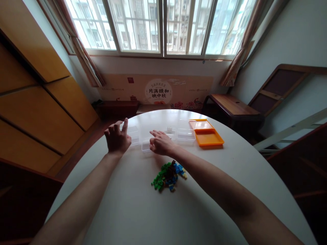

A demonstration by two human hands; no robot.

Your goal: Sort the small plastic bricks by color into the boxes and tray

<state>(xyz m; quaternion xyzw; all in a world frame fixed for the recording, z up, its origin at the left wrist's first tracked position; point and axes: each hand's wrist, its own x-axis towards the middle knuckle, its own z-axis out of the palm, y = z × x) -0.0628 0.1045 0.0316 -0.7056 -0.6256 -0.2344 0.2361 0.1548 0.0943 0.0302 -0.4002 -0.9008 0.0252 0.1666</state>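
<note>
My left hand (117, 139) is at the far left of the white table, its fingers apart and the index finger raised. It rests against the near side of a clear plastic box (134, 133); whether it grips the box is hard to see. My right hand (161, 143) has its thumb and fingers at a second clear box (145, 147), closed on its right end. Nearer to me lies a loose heap of small building bricks, with green bricks (162, 175), dark brown bricks (171, 170) and blue bricks (179, 168), plus a few yellowish ones.
Beyond my right hand stand another clear box (186, 134) and a small whitish piece (169, 129). An orange case (209, 137) lies opened to the right. The round white table (122, 204) has a curved edge; a wooden chair (235, 103) stands behind it at right.
</note>
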